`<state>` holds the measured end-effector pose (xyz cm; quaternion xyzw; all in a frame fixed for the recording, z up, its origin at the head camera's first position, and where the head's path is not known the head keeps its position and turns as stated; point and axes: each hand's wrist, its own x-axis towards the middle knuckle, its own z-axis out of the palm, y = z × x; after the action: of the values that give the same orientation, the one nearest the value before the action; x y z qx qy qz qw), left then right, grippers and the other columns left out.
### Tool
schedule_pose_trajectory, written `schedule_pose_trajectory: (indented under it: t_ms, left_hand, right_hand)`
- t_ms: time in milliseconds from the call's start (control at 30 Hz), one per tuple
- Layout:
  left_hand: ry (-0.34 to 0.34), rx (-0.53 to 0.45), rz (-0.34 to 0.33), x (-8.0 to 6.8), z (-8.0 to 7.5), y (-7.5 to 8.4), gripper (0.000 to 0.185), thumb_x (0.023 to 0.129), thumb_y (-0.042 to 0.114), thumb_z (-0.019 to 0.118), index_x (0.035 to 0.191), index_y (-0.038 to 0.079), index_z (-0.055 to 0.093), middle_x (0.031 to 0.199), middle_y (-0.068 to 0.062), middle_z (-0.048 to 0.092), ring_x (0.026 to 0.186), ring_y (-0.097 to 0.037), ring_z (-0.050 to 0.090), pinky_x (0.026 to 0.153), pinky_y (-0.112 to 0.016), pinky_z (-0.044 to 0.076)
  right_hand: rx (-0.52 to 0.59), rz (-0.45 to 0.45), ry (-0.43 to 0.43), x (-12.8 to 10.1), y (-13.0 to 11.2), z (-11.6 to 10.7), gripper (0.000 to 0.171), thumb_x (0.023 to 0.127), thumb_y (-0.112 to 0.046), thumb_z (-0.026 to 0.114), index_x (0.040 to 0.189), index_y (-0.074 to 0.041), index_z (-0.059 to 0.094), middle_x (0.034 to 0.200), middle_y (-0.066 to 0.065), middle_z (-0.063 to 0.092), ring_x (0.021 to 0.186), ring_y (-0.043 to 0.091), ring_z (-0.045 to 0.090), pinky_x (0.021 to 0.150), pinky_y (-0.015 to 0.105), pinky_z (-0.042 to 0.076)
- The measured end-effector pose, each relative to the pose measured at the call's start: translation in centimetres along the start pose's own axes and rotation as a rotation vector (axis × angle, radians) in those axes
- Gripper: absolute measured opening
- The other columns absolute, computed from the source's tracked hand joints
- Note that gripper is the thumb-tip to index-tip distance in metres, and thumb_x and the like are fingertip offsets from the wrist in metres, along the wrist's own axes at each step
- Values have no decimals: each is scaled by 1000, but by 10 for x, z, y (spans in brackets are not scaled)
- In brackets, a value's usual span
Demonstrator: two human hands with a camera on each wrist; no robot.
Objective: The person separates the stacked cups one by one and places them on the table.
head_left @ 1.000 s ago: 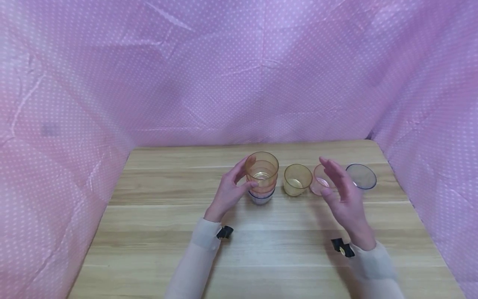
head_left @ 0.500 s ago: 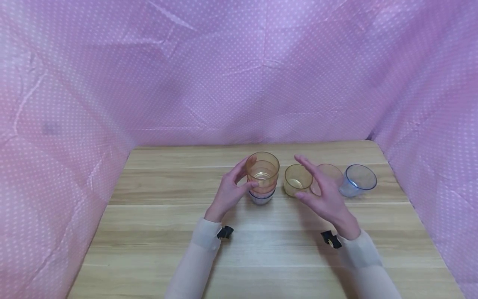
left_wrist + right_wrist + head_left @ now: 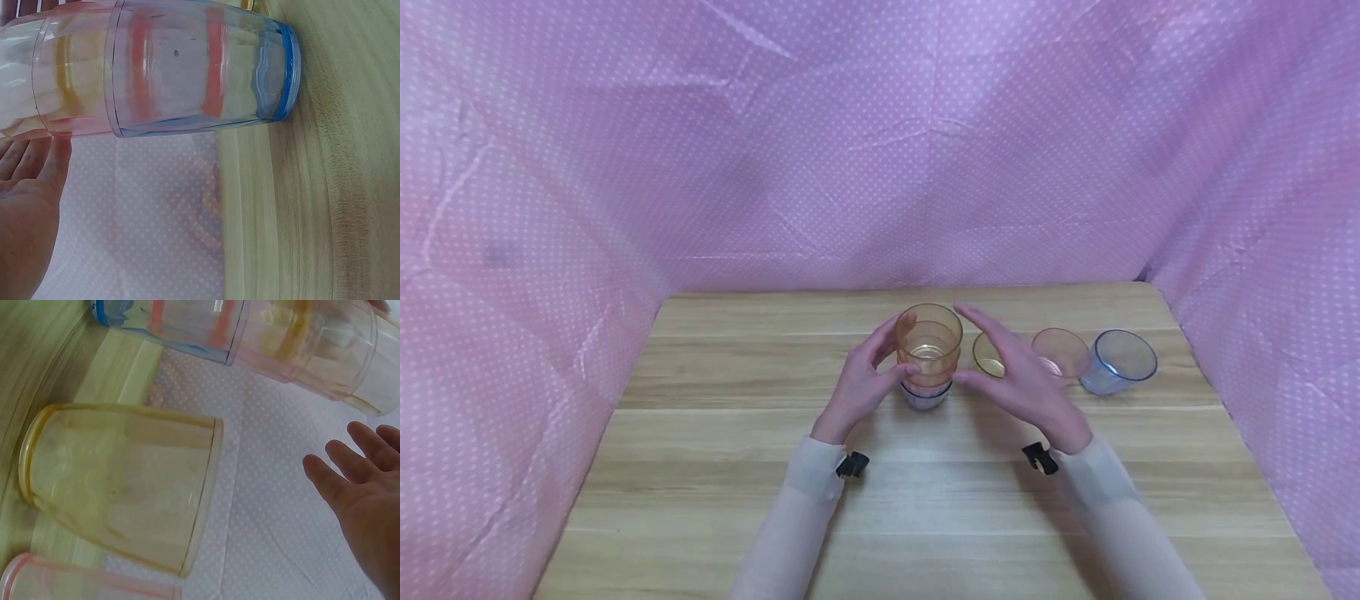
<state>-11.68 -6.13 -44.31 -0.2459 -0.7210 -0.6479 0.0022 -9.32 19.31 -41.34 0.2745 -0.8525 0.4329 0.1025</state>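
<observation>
A stack of three clear cups (image 3: 927, 357) stands at the table's middle: orange on top, pink below it, blue at the bottom. My left hand (image 3: 863, 382) holds the stack from the left, thumb in front and fingers behind. The left wrist view shows the stack (image 3: 187, 69) close up with my fingers (image 3: 31, 181) by its upper part. My right hand (image 3: 1017, 377) hovers open just right of the stack, partly covering a yellow cup (image 3: 987, 354). In the right wrist view the yellow cup (image 3: 119, 481) and the stack (image 3: 262, 331) lie before my spread right hand (image 3: 362, 487).
A pink cup (image 3: 1060, 352) and a blue cup (image 3: 1118, 360) stand to the right of the yellow one on the wooden table (image 3: 737, 467). Pink dotted cloth (image 3: 880, 150) walls in the back and both sides.
My right hand has moved left from the pink and blue cups, past the yellow cup, to beside the stack. The left hand and the stack have stayed put.
</observation>
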Motion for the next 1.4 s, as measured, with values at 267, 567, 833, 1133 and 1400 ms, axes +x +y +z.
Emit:
schedule_pose_trajectory:
  t_ms: [267, 567, 833, 1133, 1400]
  left_hand:
    - [-11, -8, 11, -1, 0, -1, 75, 91, 33, 76, 155, 8, 47, 153, -7, 54, 136, -27, 56, 117, -33, 42]
    - [-3, 16, -3, -4, -2, -1, 75, 92, 34, 76, 156, 8, 46, 153, -8, 54, 135, -29, 57, 117, -32, 42]
    - [-15, 28, -102, -10, -5, 0, 89, 89, 47, 79, 163, 20, 36, 163, 1, 41, 147, -26, 42, 123, -40, 35]
    - [-83, 74, -175, -7, -9, -9, 84, 90, 20, 84, 161, 23, 39, 160, -2, 45, 143, -29, 47, 119, -46, 40]
    - [-108, 141, -161, -3, -11, -9, 74, 91, 13, 81, 156, 10, 46, 151, -12, 55, 135, -31, 56, 118, -43, 43]
  right_hand:
    - [1, -50, 18, 7, 3, 8, 88, 84, -12, 87, 158, -6, 39, 158, 14, 47, 143, 36, 47, 117, 54, 41]
    - [78, -46, 2, 12, 7, 18, 89, 83, -5, 87, 158, -3, 37, 156, 13, 49, 141, 34, 49, 118, 45, 41]
    - [127, -57, 6, 14, 8, 21, 87, 82, 0, 85, 155, 1, 38, 152, 17, 53, 138, 35, 53, 117, 37, 43]
    - [201, -54, 13, 14, 10, 21, 86, 82, 6, 83, 155, 2, 38, 148, 21, 56, 134, 38, 56, 115, 30, 44]
    - [213, -44, 6, 14, 11, 21, 85, 84, 5, 82, 155, -1, 38, 150, 19, 55, 134, 37, 56, 113, 32, 47]
